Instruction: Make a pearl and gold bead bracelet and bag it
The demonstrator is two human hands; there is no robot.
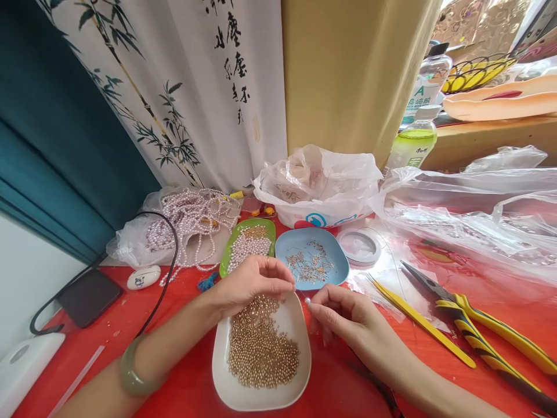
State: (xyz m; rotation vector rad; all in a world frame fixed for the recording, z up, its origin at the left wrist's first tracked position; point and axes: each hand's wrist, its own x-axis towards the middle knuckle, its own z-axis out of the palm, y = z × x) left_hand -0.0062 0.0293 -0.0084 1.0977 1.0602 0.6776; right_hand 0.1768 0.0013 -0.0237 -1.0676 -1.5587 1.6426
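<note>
My left hand hovers over the far rim of a white dish heaped with small gold beads; its thumb and fingertips are pinched together, and what they pinch is too small to see. My right hand sits just right of the dish and pinches a thin pin with a small white pearl at its tip. The two fingertips are a few centimetres apart. Beyond them stand a blue dish of metal pins and a green dish of white pearls.
Yellow tweezers and yellow-handled pliers lie to the right on the red table. Pearl strands on a bag, a white plastic bag, a thread spool, a phone with cable and bottles ring the area.
</note>
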